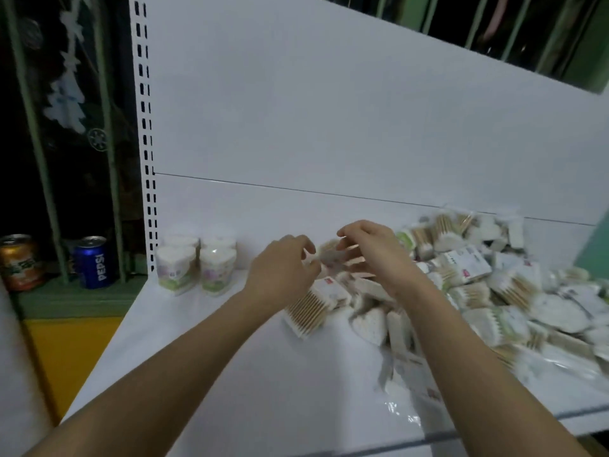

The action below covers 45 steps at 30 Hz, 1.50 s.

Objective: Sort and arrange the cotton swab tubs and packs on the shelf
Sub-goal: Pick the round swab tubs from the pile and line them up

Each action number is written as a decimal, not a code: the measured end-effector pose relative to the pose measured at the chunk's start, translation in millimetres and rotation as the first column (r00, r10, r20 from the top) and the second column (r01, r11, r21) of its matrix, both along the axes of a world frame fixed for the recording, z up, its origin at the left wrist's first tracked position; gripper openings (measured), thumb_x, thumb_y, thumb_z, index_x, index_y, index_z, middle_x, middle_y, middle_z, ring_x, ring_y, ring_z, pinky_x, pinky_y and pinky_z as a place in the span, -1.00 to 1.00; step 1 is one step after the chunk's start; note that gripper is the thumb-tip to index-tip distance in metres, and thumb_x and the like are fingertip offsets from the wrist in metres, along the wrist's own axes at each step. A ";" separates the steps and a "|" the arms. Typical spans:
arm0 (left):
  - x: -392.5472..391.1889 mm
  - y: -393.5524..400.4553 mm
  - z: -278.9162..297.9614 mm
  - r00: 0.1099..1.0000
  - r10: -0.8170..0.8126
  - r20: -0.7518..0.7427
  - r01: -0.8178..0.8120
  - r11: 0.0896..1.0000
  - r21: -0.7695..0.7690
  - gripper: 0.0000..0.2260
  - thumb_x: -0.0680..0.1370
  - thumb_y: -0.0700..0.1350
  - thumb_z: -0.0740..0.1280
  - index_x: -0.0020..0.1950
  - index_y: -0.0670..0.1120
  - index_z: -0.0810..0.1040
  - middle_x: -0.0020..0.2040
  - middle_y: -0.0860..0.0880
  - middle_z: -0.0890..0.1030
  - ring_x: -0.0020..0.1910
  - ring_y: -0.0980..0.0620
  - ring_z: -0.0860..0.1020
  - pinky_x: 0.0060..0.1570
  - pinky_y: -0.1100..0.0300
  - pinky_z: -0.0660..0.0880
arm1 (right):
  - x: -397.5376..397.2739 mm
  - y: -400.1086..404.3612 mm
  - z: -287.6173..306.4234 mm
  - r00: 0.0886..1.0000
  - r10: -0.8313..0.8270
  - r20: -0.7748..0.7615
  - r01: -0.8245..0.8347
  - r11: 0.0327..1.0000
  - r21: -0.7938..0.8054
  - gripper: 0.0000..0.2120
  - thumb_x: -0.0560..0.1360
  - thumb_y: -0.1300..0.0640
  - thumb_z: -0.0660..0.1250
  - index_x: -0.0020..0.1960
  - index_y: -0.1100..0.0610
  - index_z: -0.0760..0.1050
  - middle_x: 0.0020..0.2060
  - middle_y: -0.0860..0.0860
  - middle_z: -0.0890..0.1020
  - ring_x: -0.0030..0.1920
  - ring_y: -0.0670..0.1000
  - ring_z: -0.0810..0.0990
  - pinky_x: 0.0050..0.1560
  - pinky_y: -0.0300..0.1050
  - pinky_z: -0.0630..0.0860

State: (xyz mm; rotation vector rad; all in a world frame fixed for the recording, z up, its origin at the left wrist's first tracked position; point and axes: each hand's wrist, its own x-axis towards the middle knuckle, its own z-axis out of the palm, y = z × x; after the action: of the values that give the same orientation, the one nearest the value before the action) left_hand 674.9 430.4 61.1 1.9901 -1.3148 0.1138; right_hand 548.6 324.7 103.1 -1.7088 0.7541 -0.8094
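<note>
Nearest to you, both bare forearms reach out over the white shelf (204,374), whose front stretch lies bare under your left arm. Just beyond, a flat pack of wooden-stemmed swabs (308,313) lies at the near edge of the heap, with a heart-shaped tub (369,323) on its side just to its right. Your left hand (283,268) hangs above that pack, fingers curled inward toward a small swab pack (329,253) held up between both hands. Your right hand (372,247) pinches the same pack from the other side, thumb and forefinger closed on its top edge (the pack is blurred, so its print cannot be read). To the right, the loose heap of packs and tubs (494,291) spreads across the shelf to its right end, partly in clear plastic wrap. Farther back on the left, four tubs (196,265) stand upright in a tight block near the back panel (329,110). Beyond the perforated upright (146,159), a Pepsi can (95,262) and an orange can (21,262) stand on a green ledge.
</note>
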 end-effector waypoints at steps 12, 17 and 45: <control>-62.2 -117.2 25.8 0.970 -0.114 -0.213 0.130 0.990 0.063 -0.52 0.49 0.04 0.44 0.36 -0.03 0.44 0.24 -0.02 0.51 0.09 0.02 0.47 0.02 0.21 0.41 | -92.8 -128.6 15.6 0.922 -0.242 -0.303 0.102 0.905 -0.414 -0.85 0.58 0.14 0.29 0.11 0.19 0.46 -0.19 0.10 0.59 -0.18 0.19 0.63 0.00 0.16 0.59; -83.8 -150.9 18.4 0.986 -0.021 -0.168 0.036 0.995 0.091 -0.51 0.51 0.05 0.42 0.38 -0.08 0.45 0.28 -0.07 0.52 0.23 -0.04 0.48 0.10 0.18 0.39 | -82.4 -148.9 4.2 0.908 -0.128 -0.398 -0.049 0.913 -0.405 -0.64 0.59 0.17 0.25 0.37 0.17 0.41 0.10 0.09 0.57 0.00 0.10 0.58 0.03 0.02 0.56; -67.3 -81.3 66.7 0.864 -0.133 -0.485 -0.078 0.918 -0.389 -0.62 0.49 0.06 0.44 0.21 -0.14 0.60 0.10 -0.07 0.66 0.02 0.07 0.65 -0.12 0.27 0.58 | -68.5 -107.3 12.3 0.769 0.382 0.512 -0.624 0.621 0.474 -0.71 0.66 0.33 0.15 0.31 0.49 0.39 0.25 0.35 0.55 0.24 0.30 0.58 0.08 0.15 0.62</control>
State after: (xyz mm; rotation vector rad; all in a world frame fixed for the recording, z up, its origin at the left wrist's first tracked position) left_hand 607.6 349.2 127.8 1.5100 -0.8903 -0.1411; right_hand 480.2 217.4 115.3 -1.0200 0.1863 -0.3709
